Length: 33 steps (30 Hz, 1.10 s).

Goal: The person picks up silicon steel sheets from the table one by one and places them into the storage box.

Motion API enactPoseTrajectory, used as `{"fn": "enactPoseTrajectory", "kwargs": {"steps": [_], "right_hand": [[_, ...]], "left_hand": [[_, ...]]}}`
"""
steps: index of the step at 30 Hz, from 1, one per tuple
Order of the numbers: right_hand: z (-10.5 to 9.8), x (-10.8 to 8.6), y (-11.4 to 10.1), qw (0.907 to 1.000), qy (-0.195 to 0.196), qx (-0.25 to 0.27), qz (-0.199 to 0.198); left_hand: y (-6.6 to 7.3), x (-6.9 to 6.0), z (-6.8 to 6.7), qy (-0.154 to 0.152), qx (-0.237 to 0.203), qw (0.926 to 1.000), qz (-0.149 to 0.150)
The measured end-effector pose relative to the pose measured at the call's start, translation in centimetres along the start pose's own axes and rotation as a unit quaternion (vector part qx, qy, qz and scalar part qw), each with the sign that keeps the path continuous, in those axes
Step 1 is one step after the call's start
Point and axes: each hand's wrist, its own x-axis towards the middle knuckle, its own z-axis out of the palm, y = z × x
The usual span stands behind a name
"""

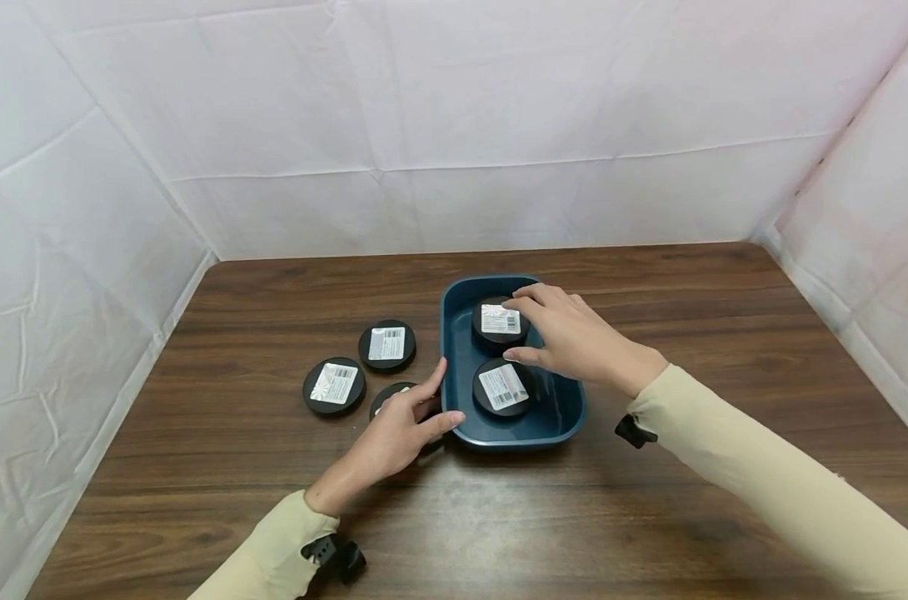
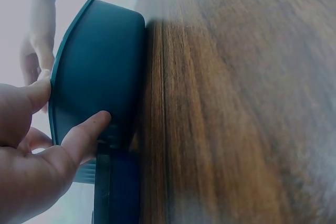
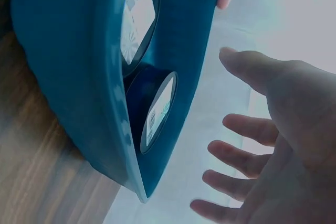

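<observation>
While the outstretched left hand (image 1: 396,433) half-hides a disc (image 1: 384,397), the right hand (image 1: 574,337) spreads empty.

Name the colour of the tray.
The tray is dark blue with a teal tinge, clearest in the head view.

the worktop (image 1: 574,533) is dark brown, with streaky wood grain running crosswise and a sheen on its near part. a blue tray (image 1: 457,333), round-cornered and deep-walled, sits upright near the middle, its long sides running near to far. to its left lie three flat, white-labelled rounds, just beside one another: a far black disc (image 1: 387,345), a leftmost black disc (image 1: 334,387) and a partly hidden black disc (image 1: 382,398) nearer the tray.
</observation>
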Motion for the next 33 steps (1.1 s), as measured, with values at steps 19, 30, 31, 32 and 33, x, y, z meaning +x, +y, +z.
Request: {"fn": "enactPoseTrajectory", "kwargs": {"steps": [19,30,31,32,33], "right_hand": [[1.1,-2.6,-0.5,0.9967,0.028,0.072,0.025],[1.9,-4.0,-0.9,0.9928,0.084,0.081,0.029],[1.9,-4.2,-0.9,0.9914,0.089,0.090,0.033],[1.9,-4.3,-0.9,0.9899,0.093,0.100,0.038],[2.0,-4.5,-0.9,0.9883,0.095,0.111,0.044]], "left_hand": [[0.0,0.0,0.0,-0.010,-0.004,0.9999,0.004],[0.0,-0.1,0.1,-0.009,-0.005,0.9999,-0.002],[0.0,-0.1,0.1,-0.008,-0.007,0.9999,-0.002],[0.0,-0.1,0.1,-0.008,-0.009,0.9999,-0.001],[0.0,-0.1,0.1,-0.008,-0.011,0.9999,-0.001]]}}
